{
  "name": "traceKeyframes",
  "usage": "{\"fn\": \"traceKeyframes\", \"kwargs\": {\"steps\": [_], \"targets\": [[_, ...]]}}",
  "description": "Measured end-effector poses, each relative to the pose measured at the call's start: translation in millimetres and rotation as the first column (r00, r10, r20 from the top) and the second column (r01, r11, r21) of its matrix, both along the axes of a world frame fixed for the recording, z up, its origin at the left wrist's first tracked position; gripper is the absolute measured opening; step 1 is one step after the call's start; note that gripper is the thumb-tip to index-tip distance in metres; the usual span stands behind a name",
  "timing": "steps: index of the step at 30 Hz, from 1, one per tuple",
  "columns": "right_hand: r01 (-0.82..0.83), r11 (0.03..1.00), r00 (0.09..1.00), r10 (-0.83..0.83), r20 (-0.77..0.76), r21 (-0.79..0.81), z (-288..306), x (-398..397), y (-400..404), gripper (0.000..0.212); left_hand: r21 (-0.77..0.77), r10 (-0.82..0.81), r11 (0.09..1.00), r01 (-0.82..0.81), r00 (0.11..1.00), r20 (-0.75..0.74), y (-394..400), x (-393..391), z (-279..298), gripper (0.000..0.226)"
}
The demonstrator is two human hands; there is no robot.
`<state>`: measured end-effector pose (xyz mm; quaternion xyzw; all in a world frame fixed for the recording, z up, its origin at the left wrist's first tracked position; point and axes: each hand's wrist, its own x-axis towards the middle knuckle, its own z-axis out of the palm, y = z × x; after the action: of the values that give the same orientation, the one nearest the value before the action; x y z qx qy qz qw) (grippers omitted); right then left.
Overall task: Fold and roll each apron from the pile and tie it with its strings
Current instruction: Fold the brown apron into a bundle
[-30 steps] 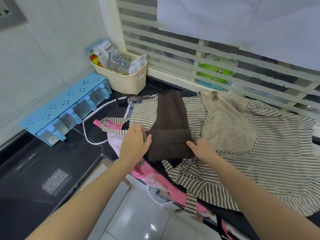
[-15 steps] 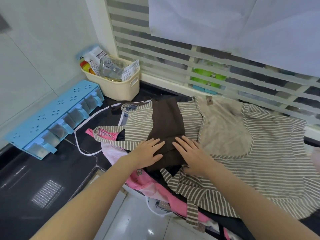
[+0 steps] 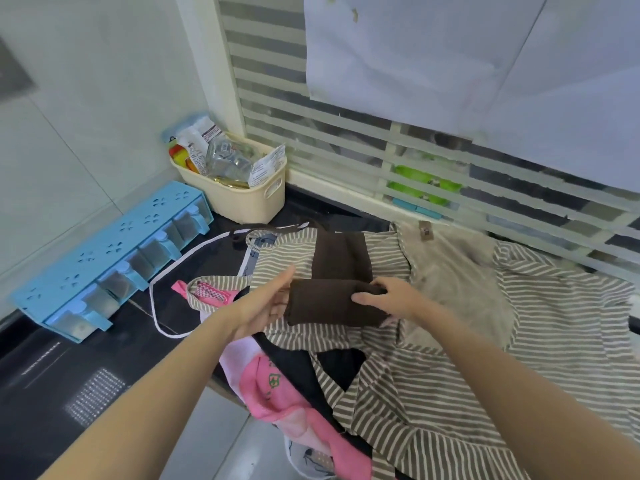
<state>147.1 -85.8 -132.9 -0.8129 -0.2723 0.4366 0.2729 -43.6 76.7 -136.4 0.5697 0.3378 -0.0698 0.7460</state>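
My right hand (image 3: 394, 301) pinches the brown roll's (image 3: 332, 301) right end; my flat left hand (image 3: 265, 303) touches its left end; it lies crosswise.

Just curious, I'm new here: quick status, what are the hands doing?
Right hand grips the brown apron roll. Left hand open, fingers straight at the roll's left end. Striped apron spread underneath; nothing blocking.

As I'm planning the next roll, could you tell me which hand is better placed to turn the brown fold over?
The right hand: it already grips the brown fold, whereas the left hand lies open at its end.
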Motion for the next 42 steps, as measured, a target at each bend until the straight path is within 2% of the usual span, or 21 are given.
{"fn": "traceKeyframes", "kwargs": {"steps": [2, 4, 6, 8, 11, 14, 15, 17, 19, 22, 23, 25, 26, 27, 29, 30, 31, 34, 37, 40, 42], "targets": [[0.153, 0.988, 0.988, -0.153, 0.009, 0.021, -5, 2, 4, 0.059, 0.025, -0.062, 0.998, 0.063, 0.998, -0.033, -1, 1, -1, 0.05], [0.183, 0.983, 0.981, -0.183, 0.062, 0.014, -11, 1, 10, 0.059, 0.214, -0.1, 0.969, 0.12, 0.99, -0.102, -3, 10, -4, 0.03], [0.125, 0.991, 0.978, -0.116, 0.175, -0.045, -19, -2, 12, 0.059, 0.421, -0.092, 0.893, 0.161, 0.98, -0.179, -5, 20, -7, 0.032], [0.103, 0.987, 0.959, -0.064, 0.275, -0.127, -25, -2, 11, 0.061, 0.508, -0.115, 0.826, 0.243, 0.956, -0.269, -3, 28, -10, 0.036], [0.085, 0.973, 0.939, -0.006, 0.343, -0.215, -28, -2, 12, 0.059, 0.484, -0.175, 0.79, 0.376, 0.895, -0.41, 3, 38, -13, 0.043], [0.046, 0.954, 0.859, 0.114, 0.499, -0.296, -29, -5, 16, 0.06, 0.378, -0.191, 0.831, 0.409, 0.847, -0.497, 11, 49, -9, 0.034], [0.027, 0.948, 0.822, 0.159, 0.548, -0.316, -27, -5, 17, 0.059, 0.4, -0.208, 0.794, 0.457, 0.823, -0.528, 14, 53, -3, 0.036], [-0.002, 0.937, 0.757, 0.23, 0.612, -0.349, -21, -5, 18, 0.059, 0.533, -0.239, 0.612, 0.584, 0.779, -0.58, 18, 59, 3, 0.045], [-0.017, 0.928, 0.693, 0.279, 0.665, -0.372, -12, -5, 20, 0.059, 0.674, -0.195, 0.47, 0.57, 0.812, -0.55, 23, 62, 7, 0.044], [-0.037, 0.951, 0.586, 0.268, 0.765, -0.306, 2, -2, 25, 0.046, 0.758, -0.212, 0.428, 0.493, 0.87, -0.446, 26, 70, 9, 0.045], [-0.058, 0.966, 0.54, 0.242, 0.807, -0.251, 5, -2, 27, 0.04, 0.752, -0.253, 0.41, 0.516, 0.857, -0.45, 27, 72, 8, 0.047], [-0.13, 0.974, 0.455, 0.226, 0.861, -0.186, 9, 3, 35, 0.045, 0.749, -0.32, 0.337, 0.57, 0.818, -0.479, 28, 77, 5, 0.046], [-0.171, 0.969, 0.46, 0.238, 0.855, -0.177, 10, 3, 42, 0.05, 0.757, -0.34, 0.292, 0.585, 0.803, -0.489, 29, 80, 3, 0.045], [-0.199, 0.967, 0.52, 0.243, 0.819, -0.161, 11, 2, 50, 0.054, 0.759, -0.35, 0.271, 0.592, 0.795, -0.496, 30, 81, 1, 0.044], [-0.16, 0.979, 0.737, 0.205, 0.645, -0.128, 13, -2, 68, 0.063, 0.747, -0.37, 0.292, 0.598, 0.79, -0.488, 32, 83, -1, 0.045], [-0.109, 0.989, 0.814, 0.144, 0.563, -0.096, 12, -2, 76, 0.065, 0.735, -0.386, 0.307, 0.605, 0.785, -0.485, 32, 83, -1, 0.046], [-0.062, 0.996, 0.852, 0.089, 0.516, -0.069, 11, -2, 85, 0.066, 0.722, -0.399, 0.317, 0.615, 0.777, -0.487, 33, 83, -1, 0.047], [-0.01, 0.998, 0.925, 0.035, 0.379, -0.068, 11, -1, 102, 0.062, 0.705, -0.424, 0.325, 0.631, 0.763, -0.488, 33, 84, -1, 0.051], [0.027, 0.998, 0.953, -0.01, 0.304, -0.053, 8, -5, 111, 0.043, 0.693, -0.44, 0.353, 0.629, 0.765, -0.47, 31, 84, -6, 0.053], [0.105, 0.994, 0.964, -0.108, 0.244, 0.025, 11, -11, 110, 0.014, 0.685, -0.456, 0.414, 0.599, 0.788, -0.414, 31, 81, -6, 0.052], [0.151, 0.983, 0.978, -0.164, 0.13, 0.107, 19, -16, 108, 0.009, 0.655, -0.486, 0.485, 0.58, 0.801, -0.35, 34, 78, -6, 0.056]]}}
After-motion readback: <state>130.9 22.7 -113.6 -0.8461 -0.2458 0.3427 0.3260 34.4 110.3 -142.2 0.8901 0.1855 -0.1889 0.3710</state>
